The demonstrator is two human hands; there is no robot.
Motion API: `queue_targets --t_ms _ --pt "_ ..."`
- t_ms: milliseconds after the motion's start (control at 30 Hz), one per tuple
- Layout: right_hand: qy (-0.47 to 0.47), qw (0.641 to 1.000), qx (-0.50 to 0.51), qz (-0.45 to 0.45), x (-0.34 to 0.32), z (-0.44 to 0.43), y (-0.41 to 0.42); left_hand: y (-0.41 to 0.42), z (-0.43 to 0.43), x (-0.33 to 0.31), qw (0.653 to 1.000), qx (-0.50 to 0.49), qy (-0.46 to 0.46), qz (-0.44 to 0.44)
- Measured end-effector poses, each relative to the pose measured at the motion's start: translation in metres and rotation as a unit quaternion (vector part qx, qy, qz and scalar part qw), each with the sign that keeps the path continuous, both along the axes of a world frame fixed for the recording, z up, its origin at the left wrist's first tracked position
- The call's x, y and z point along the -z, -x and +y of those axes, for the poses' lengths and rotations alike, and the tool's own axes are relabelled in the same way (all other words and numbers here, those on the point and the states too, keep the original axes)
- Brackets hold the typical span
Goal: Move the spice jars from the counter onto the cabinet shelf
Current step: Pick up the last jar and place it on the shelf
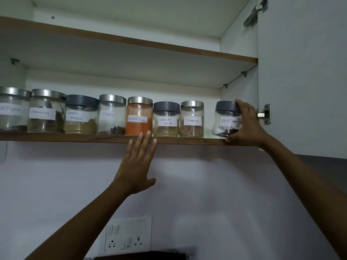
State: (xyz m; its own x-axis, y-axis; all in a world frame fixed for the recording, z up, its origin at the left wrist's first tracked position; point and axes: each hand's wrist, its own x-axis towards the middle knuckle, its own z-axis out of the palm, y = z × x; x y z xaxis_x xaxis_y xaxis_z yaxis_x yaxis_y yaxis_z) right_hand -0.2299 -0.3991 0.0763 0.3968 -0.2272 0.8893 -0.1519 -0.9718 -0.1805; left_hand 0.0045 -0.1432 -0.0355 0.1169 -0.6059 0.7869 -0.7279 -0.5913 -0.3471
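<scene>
A row of labelled glass spice jars stands on the wooden cabinet shelf (93, 138). From the right: the black pepper jar (226, 119) with a grey lid, the cinnamon jar (191, 119), coriander powder (166, 119), red chilli powder (139, 117), cloves (112, 115), garam masala (81, 115) and more to the left. My right hand (246, 124) grips the black pepper jar at the shelf's right end, fingers on its lid and thumb under its base. My left hand (138, 162) is raised with straight fingers, its fingertips at the shelf's front edge below the red chilli jar.
An upper shelf (131, 41) spans the cabinet above. The open cabinet door (304, 72) with its hinge (263, 114) stands just right of my right hand. A wall socket panel (128, 235) sits low on the white wall.
</scene>
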Motion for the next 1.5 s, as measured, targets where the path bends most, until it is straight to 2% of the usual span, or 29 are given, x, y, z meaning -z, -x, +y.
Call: queue_targets --t_ms 233,533,1067,1133,1233,1333,1433,1500 --pt "-0.020 0.996 -0.033 0.080 -0.009 -0.009 -0.012 0.010 0.005 -0.002 1.000 0.014 0.003 -0.005" --pt "-0.096 0.993 -0.061 0.032 -0.003 -0.005 -0.036 0.006 0.001 -0.002 1.000 0.020 0.002 -0.001" --pt "-0.111 0.993 -0.034 0.004 0.013 0.015 -0.049 0.002 -0.001 -0.001 1.000 0.015 -0.004 0.022" --pt "-0.081 0.996 0.037 -0.011 0.017 0.024 -0.047 0.003 0.000 -0.002 1.000 0.008 -0.010 0.021" --pt "0.016 0.986 0.159 -0.053 0.022 0.039 -0.045 0.003 0.004 -0.003 0.999 -0.016 -0.031 0.008" --pt "0.106 0.971 0.203 -0.066 0.024 0.058 -0.046 0.006 0.016 -0.008 0.999 0.009 -0.046 0.006" --pt "0.181 0.956 0.228 -0.038 0.025 0.077 -0.052 0.006 0.040 -0.015 0.996 0.072 -0.039 0.016" --pt "0.212 0.949 0.233 -0.021 0.027 0.095 -0.060 0.003 0.066 -0.020 0.995 0.100 -0.016 -0.019"
